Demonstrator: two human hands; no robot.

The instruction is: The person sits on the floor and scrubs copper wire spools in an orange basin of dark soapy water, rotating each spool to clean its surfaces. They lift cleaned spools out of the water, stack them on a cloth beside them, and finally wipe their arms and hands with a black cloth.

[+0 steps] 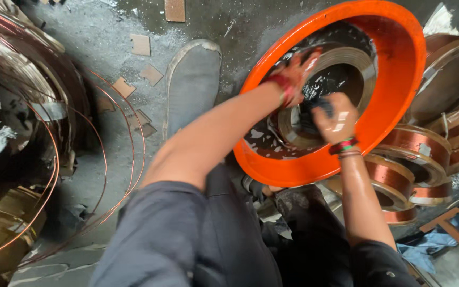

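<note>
Inside the big round orange plastic basin [394,69] sits a copper-coloured ring-shaped coil [346,61], wet with dark liquid; the washing seems only partly done. The right hand [337,118] is closed on a dark cloth [320,106], pressing the coil's inner side. The left hand [298,72], fingers spread, rests on the coil's rim.

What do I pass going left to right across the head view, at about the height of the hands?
Loose copper wire loops → grey shoe → left hand on the coil in the orange basin → right hand holding a dark cloth → stacked copper coils.
</note>
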